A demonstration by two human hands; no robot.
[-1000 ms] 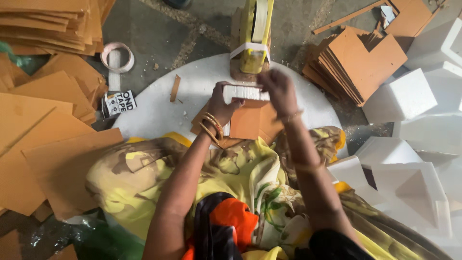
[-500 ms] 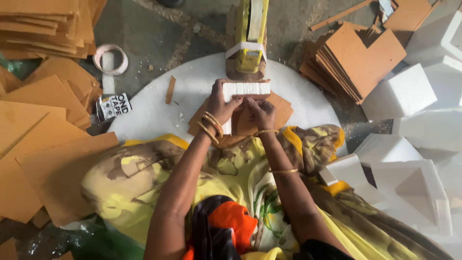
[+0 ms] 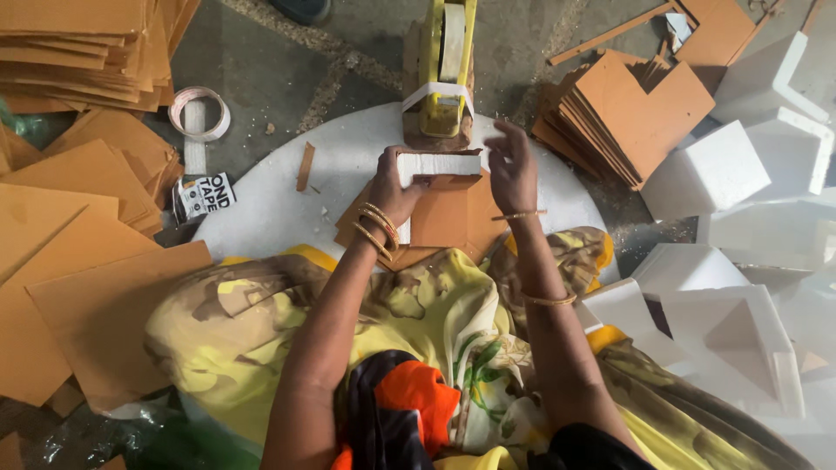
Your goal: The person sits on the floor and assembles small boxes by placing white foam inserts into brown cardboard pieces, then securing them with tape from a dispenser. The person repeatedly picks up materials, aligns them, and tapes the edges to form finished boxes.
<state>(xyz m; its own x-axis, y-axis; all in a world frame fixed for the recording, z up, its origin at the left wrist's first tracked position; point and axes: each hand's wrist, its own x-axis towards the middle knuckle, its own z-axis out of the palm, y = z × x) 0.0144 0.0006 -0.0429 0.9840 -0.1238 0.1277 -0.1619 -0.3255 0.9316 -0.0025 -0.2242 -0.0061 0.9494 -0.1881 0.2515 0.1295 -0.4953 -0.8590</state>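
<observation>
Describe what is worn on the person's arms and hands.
Both arms are bare, with no sleeves or gloves. The left hand has several gold bangles stacked at its wrist. The right hand has one thin gold bangle at the wrist and another further up the forearm.

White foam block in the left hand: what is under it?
Brown cardboard sheets lie under the foam block, resting on the round white board. The left hand covers its left end.

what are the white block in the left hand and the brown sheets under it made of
The white block, gripped by the left hand, looks like expanded foam: matte, bright white, thick with crisp edges, like the white pieces piled to the right. The brown sheets under it look like thin cardboard: flat, dull tan, with cleanly cut edges, much like the stack nearby. The right hand hovers open beside the block.
</observation>
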